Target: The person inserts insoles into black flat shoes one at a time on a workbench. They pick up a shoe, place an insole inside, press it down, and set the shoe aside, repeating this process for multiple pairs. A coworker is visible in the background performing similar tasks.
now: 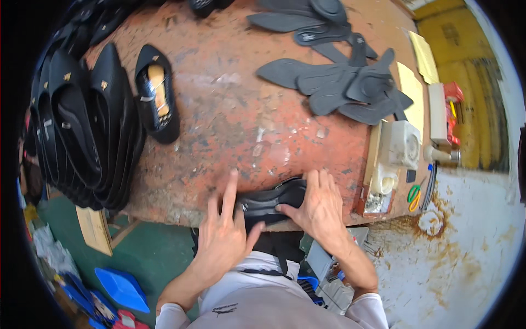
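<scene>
A black shoe (262, 203) lies sideways at the table's near edge, between my two hands. My right hand (324, 207) grips its right end, thumb pressed inside and fingers over the far side. At the other end is my left hand (222, 233), its fingers spread and slightly blurred; whether it touches the shoe is hard to tell. Farther left stands a single black pointed flat (159, 93) with a tan patch inside. Beside it, many black pointed flats (82, 126) with small gold ornaments are nested in a stack.
Dark grey insoles (348, 82) lie heaped at the far right of the worn red table (219, 137). A whitish container (402, 143) sits at the right edge, near green-and-orange scissors (415, 198) and yellow paper sheets (411, 93). On the floor lies a blue dustpan (121, 288).
</scene>
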### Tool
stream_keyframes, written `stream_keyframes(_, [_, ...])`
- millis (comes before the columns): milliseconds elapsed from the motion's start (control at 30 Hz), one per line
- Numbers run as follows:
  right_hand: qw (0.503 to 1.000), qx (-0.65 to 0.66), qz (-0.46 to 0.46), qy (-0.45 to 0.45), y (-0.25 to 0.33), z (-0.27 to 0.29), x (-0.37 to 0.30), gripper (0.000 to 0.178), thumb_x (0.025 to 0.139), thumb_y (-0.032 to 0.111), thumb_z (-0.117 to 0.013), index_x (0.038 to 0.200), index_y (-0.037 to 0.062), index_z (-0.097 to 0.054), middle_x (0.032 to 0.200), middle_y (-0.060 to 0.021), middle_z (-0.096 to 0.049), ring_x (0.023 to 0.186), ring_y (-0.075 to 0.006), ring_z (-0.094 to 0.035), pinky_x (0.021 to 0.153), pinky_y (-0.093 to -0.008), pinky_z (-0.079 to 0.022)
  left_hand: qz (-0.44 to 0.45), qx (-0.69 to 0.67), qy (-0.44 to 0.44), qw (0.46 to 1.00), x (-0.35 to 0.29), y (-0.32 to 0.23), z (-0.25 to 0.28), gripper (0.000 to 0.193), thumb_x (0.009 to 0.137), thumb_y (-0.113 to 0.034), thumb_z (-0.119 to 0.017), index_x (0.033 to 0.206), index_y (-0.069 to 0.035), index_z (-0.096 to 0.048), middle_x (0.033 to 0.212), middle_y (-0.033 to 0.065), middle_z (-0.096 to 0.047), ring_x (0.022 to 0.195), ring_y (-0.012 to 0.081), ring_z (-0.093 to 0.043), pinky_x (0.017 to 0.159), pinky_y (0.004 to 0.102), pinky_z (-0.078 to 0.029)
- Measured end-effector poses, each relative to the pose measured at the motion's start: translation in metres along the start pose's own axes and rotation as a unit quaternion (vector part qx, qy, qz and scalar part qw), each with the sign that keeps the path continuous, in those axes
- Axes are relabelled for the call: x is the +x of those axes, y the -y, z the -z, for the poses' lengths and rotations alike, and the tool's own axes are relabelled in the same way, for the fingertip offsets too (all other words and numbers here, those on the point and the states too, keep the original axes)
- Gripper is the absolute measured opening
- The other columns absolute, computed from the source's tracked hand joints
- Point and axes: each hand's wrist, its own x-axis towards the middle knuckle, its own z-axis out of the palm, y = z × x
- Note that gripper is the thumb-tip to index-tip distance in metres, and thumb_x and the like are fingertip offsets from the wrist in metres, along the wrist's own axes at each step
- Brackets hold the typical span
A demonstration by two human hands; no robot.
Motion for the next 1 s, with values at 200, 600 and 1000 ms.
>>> stream_keyframes(200, [0.995,-0.028,0.019,0.097,0.014,0.02,-0.015,0.052,0.09,0.023,-0.079,0.13,-0.0033,-0.06,0.126,-0.0262,-0.064,0.113,-0.0459,-0.068,0.092,-0.0549,-0.058,-0.172,-0.038,-0.061,0.982,0.001,-0.03,-0.082,0.04,0.085,-0.028,-0.083,0.121,-0.013,-0.075,0.145,0.0126,-0.065,0.082,0.0312,-0.063,0.07,0.0412,-0.06])
stream_keyframes(600, [0.999,-0.003,0.03,0.017,0.04,-0.031,-0.066,0.118,0.096,0.079,-0.058,0.162,-0.0163,-0.034,0.168,-0.0432,-0.03,0.159,-0.0593,-0.026,0.128,-0.0715,-0.015,-0.049,-0.11,0.037,0.992,0.024,-0.043,-0.113,0.054,0.093,-0.038,-0.073,0.137,-0.008,-0.068,0.119,0.0162,-0.068,0.095,0.0398,-0.065,0.082,0.0517,-0.057])
stream_keyframes(1000, [0.991,-0.061,0.044,-0.113,0.017,-0.047,-0.003,0.109,0.099,0.071,-0.06,0.154,-0.02,-0.039,0.153,-0.0377,-0.051,0.144,-0.0506,-0.049,0.129,-0.0662,-0.02,-0.073,-0.165,-0.043,0.983,0.033,-0.042,-0.11,0.055,0.092,-0.041,-0.077,0.133,-0.004,-0.073,0.112,0.0226,-0.077,0.097,0.042,-0.076,0.082,0.0544,-0.062])
